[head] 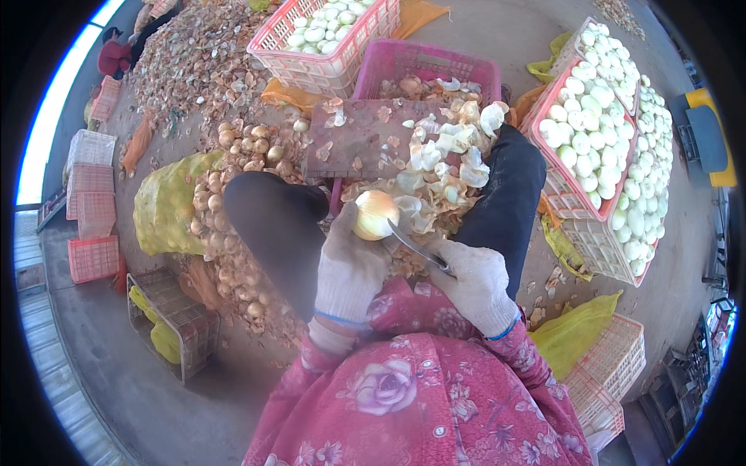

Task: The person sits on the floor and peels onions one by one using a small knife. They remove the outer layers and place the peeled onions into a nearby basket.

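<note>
My gloved left hand (349, 262) grips a yellow onion (374, 214) that still wears brownish skin. In my gloved right hand (475, 276) is a small knife (415, 243) with a curved blade. The blade's tip touches the onion's right side. Just beyond my hands, a worn board (361, 137) carries loose onion skins (443, 145), heaped mostly on its right part and spilling down between my knees. Behind the board stands a pink plastic crate (428, 58) with more skins in it.
Unpeeled onions (233, 262) lie heaped by my left knee, beside a filled yellow mesh sack (175, 204). Crates of peeled onions stand to the right (588, 128) and ahead (326, 58). A grey crate (175, 320) lies at left. Another person (115, 55) sits far left near a skin pile (192, 64).
</note>
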`<move>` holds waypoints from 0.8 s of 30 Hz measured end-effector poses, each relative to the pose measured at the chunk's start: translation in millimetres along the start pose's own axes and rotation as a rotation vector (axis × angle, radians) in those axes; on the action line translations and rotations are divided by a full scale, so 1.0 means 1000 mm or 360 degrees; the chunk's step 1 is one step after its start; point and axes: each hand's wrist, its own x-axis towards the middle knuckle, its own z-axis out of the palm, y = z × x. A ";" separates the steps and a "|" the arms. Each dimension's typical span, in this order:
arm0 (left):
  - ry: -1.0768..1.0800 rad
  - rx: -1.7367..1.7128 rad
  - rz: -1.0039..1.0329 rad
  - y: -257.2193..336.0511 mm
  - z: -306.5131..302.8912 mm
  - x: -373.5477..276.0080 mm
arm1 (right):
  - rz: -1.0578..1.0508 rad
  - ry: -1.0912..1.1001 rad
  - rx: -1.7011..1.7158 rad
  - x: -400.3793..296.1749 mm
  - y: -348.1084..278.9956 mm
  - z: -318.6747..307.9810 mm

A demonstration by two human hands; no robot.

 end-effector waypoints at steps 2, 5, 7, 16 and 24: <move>0.0179 0.0002 0.0005 -0.003 0.004 0.000 | -0.0046 -0.0009 -0.0111 0.002 0.001 0.002; 0.0217 -0.0070 -0.0052 -0.004 0.006 -0.004 | -0.0090 -0.0025 -0.0283 0.002 0.005 0.006; 0.0228 -0.0100 -0.0062 -0.005 0.005 -0.004 | -0.0133 0.0025 -0.0391 0.001 0.009 0.010; 0.0296 -0.0089 -0.0038 -0.010 0.011 -0.003 | -0.0081 -0.0019 -0.0572 0.002 0.009 0.016; 0.0094 0.0194 -0.0047 -0.008 0.008 -0.002 | -0.0028 0.0169 -0.0655 0.003 0.016 0.031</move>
